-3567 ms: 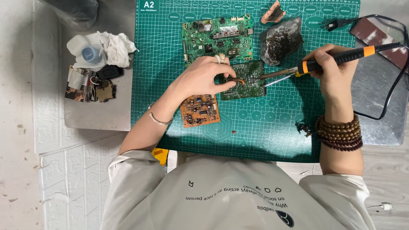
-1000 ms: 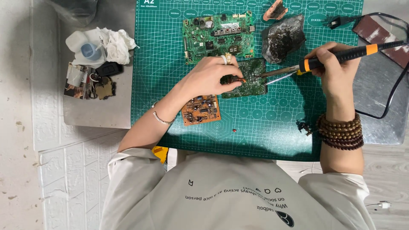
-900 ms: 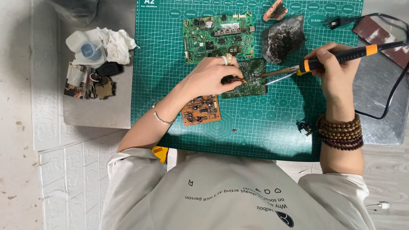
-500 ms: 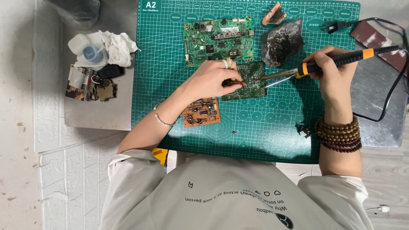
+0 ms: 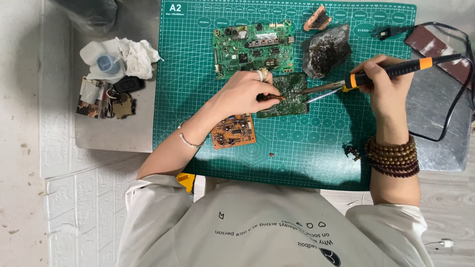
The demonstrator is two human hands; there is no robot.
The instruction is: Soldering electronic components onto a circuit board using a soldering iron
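My left hand (image 5: 245, 91) pinches a thin tool, likely tweezers (image 5: 271, 97), against a small green circuit board (image 5: 289, 94) on the green cutting mat (image 5: 307, 148). My right hand (image 5: 388, 81) grips a black and orange soldering iron (image 5: 376, 74), whose metal tip points left at the small board's right edge. A larger green circuit board (image 5: 252, 49) lies just beyond the left hand. An orange-brown circuit board (image 5: 233, 131) rests beside my left forearm.
A dark lumpy mass (image 5: 325, 49) and a reddish fragment (image 5: 316, 19) lie at the mat's far side. Crumpled white cloth and a blue cap (image 5: 118, 57), cards and keys (image 5: 106, 96) sit left. The iron's black cord (image 5: 455, 109) loops right. Small dark parts (image 5: 352, 151) lie by my right wrist.
Both hands and the small board hold nearly the same pose; only the view shifts slightly. The iron tip stays at the board's right edge.
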